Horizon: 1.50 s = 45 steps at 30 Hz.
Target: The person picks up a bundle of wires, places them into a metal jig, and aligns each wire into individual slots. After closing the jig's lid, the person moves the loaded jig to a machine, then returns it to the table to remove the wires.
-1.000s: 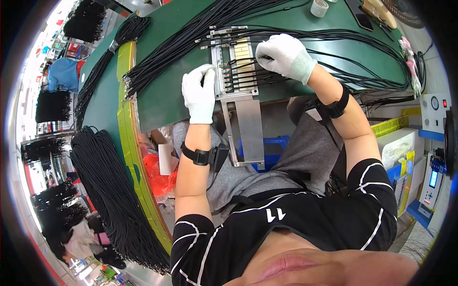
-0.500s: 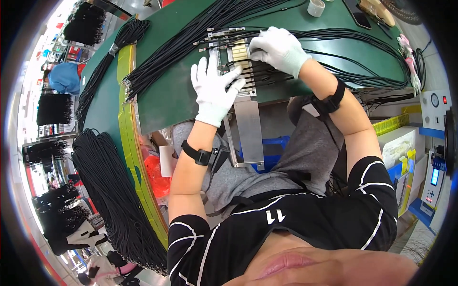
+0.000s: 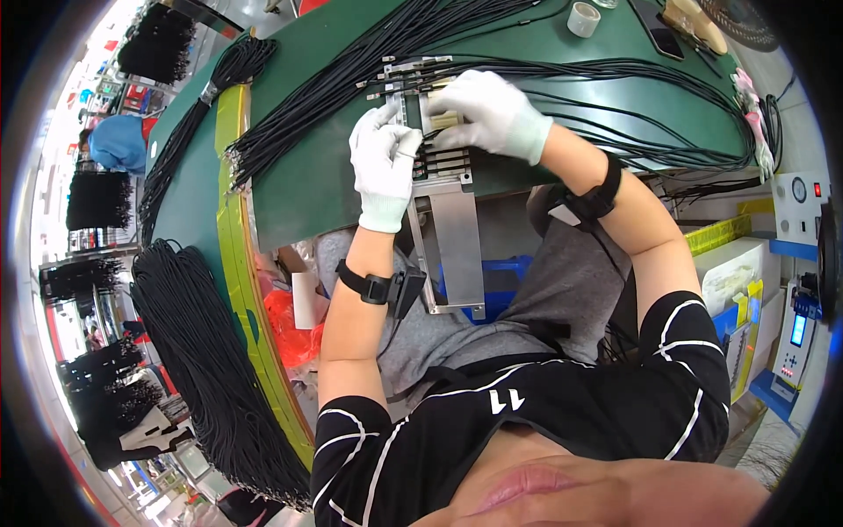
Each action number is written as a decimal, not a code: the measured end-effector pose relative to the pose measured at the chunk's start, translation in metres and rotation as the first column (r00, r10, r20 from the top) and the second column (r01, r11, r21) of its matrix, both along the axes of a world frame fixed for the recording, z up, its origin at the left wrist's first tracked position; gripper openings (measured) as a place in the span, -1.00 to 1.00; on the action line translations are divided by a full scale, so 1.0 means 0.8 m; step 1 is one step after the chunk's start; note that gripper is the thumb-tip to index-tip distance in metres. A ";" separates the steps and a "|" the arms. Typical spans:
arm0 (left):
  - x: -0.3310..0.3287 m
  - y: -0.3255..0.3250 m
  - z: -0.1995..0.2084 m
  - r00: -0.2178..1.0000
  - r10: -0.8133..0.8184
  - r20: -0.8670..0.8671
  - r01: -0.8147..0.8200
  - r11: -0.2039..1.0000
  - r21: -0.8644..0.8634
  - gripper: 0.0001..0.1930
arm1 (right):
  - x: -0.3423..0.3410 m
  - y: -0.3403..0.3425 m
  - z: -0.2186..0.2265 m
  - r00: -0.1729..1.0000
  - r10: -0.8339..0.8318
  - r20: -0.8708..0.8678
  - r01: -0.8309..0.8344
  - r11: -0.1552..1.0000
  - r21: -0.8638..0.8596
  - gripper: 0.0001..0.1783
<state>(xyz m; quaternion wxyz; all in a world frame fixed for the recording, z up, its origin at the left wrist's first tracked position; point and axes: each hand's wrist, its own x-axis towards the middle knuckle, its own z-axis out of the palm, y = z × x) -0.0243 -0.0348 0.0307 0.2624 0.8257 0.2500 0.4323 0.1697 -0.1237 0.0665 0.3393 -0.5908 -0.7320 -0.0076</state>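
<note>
A metal fixture (image 3: 456,230) projects over the table's near edge, with black cables lying across its slotted upper part. My left hand (image 3: 385,167), in a white glove, is at the fixture's left side, thumb and fingers pinched together. My right hand (image 3: 492,114), gloved alike, bends over the pale yellow blocks (image 3: 446,120) of the fixture, its fingers curled and its thumb toward the left hand. A short dark stretch of cable shows between the two hands; their fingertips partly hide it. Several black cables (image 3: 615,66) run off to the right.
The green table (image 3: 307,198) bears a thick black cable bundle (image 3: 303,110). More bundles (image 3: 206,369) hang over the left edge by yellow tape (image 3: 230,202). A tape roll (image 3: 582,19) and a phone (image 3: 659,31) lie at the back right. A control box (image 3: 797,206) stands at right.
My left hand's spread fingers have closed into a pinch. My right hand has moved left and nearer to me, down the fixture toward the left hand.
</note>
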 end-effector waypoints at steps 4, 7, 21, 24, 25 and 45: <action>-0.004 0.005 0.002 0.997 -0.082 0.009 0.082 0.997 0.000 -0.83 | -0.014 0.000 -0.005 0.999 0.024 0.045 -0.022 0.999 -0.049 -0.75; -0.010 0.007 0.007 0.997 0.075 -0.014 -0.075 0.997 -0.003 -0.83 | 0.016 -0.009 -0.007 0.995 -0.041 -0.090 0.025 0.985 -0.173 -0.79; -0.012 0.013 -0.002 0.970 0.138 -0.199 -0.172 0.970 -0.170 -0.75 | 0.023 -0.010 -0.004 0.962 -0.174 0.211 0.211 0.964 -0.165 -0.86; -0.012 0.018 -0.007 0.961 0.135 -0.240 -0.185 0.962 -0.202 -0.76 | 0.026 -0.009 -0.005 0.967 -0.146 0.207 0.176 0.975 -0.134 -0.87; -0.010 0.020 -0.009 0.978 0.111 -0.175 -0.147 0.967 -0.210 -0.78 | 0.025 -0.008 -0.004 0.967 -0.145 0.208 0.175 0.976 -0.132 -0.87; 0.001 -0.002 -0.006 0.956 0.019 -0.294 0.060 0.964 0.258 -0.73 | 0.039 0.021 -0.005 0.844 -0.344 0.411 0.434 0.889 -0.147 -0.72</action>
